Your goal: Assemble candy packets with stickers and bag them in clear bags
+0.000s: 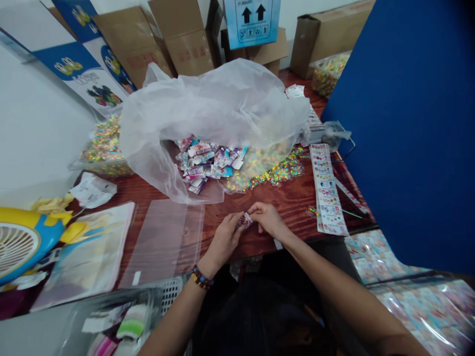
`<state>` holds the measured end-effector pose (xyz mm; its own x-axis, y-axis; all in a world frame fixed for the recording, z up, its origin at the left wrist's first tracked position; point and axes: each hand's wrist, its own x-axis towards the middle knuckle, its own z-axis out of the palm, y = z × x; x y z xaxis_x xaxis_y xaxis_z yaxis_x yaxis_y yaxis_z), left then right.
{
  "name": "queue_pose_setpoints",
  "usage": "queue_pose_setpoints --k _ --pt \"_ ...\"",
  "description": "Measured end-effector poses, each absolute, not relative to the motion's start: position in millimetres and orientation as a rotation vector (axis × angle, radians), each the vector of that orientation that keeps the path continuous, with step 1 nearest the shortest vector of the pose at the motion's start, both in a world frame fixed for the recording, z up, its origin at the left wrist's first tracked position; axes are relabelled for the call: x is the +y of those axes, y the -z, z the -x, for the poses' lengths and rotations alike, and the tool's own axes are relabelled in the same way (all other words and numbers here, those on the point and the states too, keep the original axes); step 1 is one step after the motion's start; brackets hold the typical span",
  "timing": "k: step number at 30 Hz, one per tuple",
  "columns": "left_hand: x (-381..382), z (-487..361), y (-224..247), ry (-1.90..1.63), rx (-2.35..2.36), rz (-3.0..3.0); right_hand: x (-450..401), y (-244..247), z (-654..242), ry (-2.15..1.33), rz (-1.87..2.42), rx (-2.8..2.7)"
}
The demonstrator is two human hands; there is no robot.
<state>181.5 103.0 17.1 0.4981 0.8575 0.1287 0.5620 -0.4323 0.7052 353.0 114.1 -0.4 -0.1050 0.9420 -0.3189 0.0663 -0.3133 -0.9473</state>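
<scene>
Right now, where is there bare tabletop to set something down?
Bare wood shows between the right hand and sticker sheet, and more narrowly between the left hand and clear plastic. Beyond, small boxes and bright packets crowd it.

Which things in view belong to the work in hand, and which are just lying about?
Likely in use:
- small printed carton, between left hand and right hand
- pile of similar cartons
- colourful small pieces
- printed strip, possibly

Apparently lying about:
- yellow-and-blue grilled object
- crumpled white packet
- blue arrow-marked box
</scene>
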Motion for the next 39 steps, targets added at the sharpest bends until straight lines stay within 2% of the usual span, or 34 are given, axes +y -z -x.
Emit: queue_pose_setpoints --k 4,7,13,20,29,37,39 --pt "106 -175 -26 -0.571 1.058 -1.843 116 3 -361 -1.556 1.356 -1.45" --pt "99 -175 -25 -0.692 1.104 -1.579 110 -6 -367 -1.526 1.279 -1.544" --pt "82 -186 -26 -0.917 1.151 -1.336 83 -21 -367 -1.035 1.304 -1.336" --pt "79 -190 -29 -0.921 1.113 -1.296 75 -10 -355 -1.204 1.246 -1.3" --pt "75 -188 -43 -0.783 0.998 -1.135 83 -30 -369 -1.083 1.057 -1.629" --pt "62 -193 -47 -0.892 1.026 -1.252 89 -49 -373 -1.328 1.219 -1.473" --pt "61 -191 -49 -0.884 1.054 -1.294 93 -54 -375 -1.476 1.236 -1.463"
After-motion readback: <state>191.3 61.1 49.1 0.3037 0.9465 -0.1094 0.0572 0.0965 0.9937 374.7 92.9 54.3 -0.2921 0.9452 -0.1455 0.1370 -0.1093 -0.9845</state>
